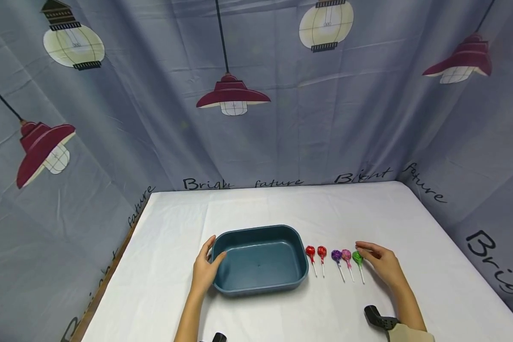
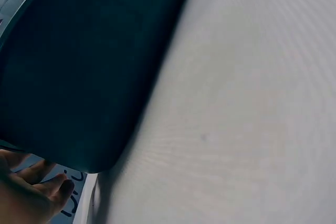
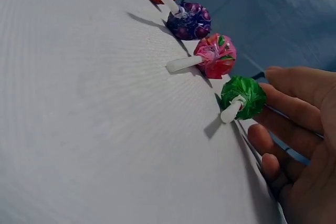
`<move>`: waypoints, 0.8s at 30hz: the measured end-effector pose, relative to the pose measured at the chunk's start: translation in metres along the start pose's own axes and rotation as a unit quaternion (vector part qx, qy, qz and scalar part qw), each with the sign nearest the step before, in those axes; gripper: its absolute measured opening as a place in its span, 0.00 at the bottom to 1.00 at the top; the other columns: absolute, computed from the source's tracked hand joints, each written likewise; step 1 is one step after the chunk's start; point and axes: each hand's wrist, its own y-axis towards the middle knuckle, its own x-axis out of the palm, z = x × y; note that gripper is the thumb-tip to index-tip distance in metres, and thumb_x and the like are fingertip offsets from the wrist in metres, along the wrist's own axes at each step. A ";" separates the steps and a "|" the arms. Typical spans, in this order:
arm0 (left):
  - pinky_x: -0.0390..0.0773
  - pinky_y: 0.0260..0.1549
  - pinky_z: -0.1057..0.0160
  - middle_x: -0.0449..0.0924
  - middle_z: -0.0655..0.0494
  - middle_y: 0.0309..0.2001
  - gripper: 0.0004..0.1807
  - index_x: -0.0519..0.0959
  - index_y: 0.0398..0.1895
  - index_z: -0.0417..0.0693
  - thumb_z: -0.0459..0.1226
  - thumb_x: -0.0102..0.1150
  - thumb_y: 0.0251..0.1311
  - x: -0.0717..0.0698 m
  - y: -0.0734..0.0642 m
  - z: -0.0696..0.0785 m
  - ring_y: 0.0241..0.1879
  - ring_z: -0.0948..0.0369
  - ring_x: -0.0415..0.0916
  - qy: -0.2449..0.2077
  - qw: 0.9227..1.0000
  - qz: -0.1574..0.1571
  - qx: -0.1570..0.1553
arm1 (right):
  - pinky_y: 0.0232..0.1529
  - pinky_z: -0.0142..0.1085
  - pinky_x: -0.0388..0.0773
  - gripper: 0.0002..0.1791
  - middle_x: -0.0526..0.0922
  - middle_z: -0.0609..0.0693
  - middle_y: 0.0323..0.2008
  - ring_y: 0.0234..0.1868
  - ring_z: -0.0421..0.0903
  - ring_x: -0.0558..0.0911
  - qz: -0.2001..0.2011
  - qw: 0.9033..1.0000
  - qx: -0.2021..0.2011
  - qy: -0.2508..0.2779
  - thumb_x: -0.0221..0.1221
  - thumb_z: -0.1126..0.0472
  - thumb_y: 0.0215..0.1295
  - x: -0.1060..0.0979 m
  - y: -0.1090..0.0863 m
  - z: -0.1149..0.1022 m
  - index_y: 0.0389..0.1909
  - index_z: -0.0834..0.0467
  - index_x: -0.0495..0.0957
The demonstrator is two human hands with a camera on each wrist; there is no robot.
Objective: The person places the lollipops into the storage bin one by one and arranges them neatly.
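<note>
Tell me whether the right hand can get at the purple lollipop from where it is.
Probably yes, from above: nothing covers the purple lollipop. Sideways, though, the pink lollipop and green lollipop lie between it and the right hand.

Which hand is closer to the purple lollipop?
Right: the right hand is beside the green lollipop, two along from the purple lollipop; the left hand is across the tray, at its left end.

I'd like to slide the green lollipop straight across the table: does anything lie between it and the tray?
Yes: from the green lollipop toward the blue tray lie the pink lollipop, the purple lollipop, then two red lollipops.
</note>
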 end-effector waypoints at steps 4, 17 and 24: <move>0.52 0.64 0.50 0.61 0.48 0.66 0.32 0.62 0.66 0.46 0.36 0.60 0.58 -0.001 0.002 -0.010 0.67 0.49 0.53 -0.049 0.998 -0.019 -0.017 | 0.44 0.43 0.70 0.23 0.80 0.58 0.47 0.41 0.42 0.74 -0.012 1.000 -0.009 -0.007 0.56 0.48 0.64 0.002 0.001 0.000 0.52 0.60 0.77; 0.42 0.66 0.52 0.48 0.45 0.70 0.27 0.55 0.69 0.37 0.27 0.41 0.67 -0.010 -0.004 0.011 0.70 0.52 0.39 -0.146 0.985 -0.077 -0.041 | 0.36 0.34 0.71 0.25 0.81 0.53 0.40 0.34 0.41 0.75 -0.041 0.999 -0.001 -0.023 0.60 0.49 0.60 0.001 -0.002 -0.003 0.52 0.62 0.77; 0.41 0.66 0.51 0.48 0.49 0.71 0.26 0.57 0.69 0.44 0.31 0.42 0.68 -0.007 0.001 -0.010 0.70 0.55 0.39 -0.155 0.984 -0.084 -0.025 | 0.35 0.36 0.71 0.25 0.81 0.51 0.35 0.33 0.42 0.76 -0.041 0.998 0.011 -0.037 0.61 0.48 0.59 0.001 -0.004 0.000 0.52 0.62 0.78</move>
